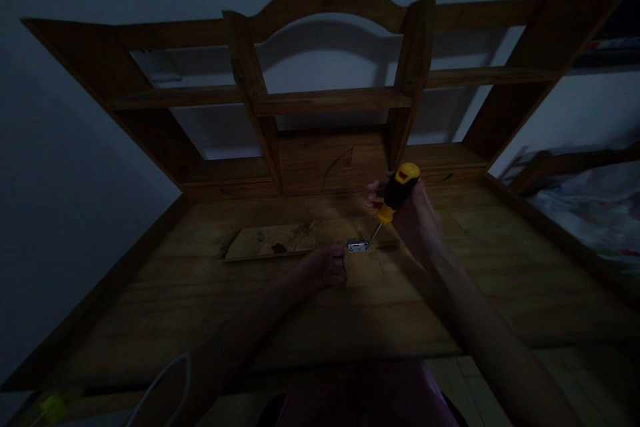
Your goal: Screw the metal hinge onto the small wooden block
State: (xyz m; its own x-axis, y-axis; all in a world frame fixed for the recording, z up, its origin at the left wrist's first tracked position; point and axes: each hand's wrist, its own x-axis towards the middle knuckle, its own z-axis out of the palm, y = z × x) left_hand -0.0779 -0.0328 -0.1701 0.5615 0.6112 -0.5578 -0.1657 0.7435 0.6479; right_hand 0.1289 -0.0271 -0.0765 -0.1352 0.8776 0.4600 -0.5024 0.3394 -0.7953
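The right grip (407, 213) is closing round the screwdriver (399, 192); its tip is meeting the hinge (359, 246); the left grip (330, 267), half-curled, is steadying the small block (361, 269).

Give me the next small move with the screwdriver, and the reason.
I'd probably have the right hand bring the screwdriver more upright before turning it: its shaft appears to lean, with the tip at the right end of the metal hinge, while the left hand is already at the small wooden block.

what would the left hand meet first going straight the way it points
The left hand would likely meet the small wooden block just beside it; whether they touch is unclear.
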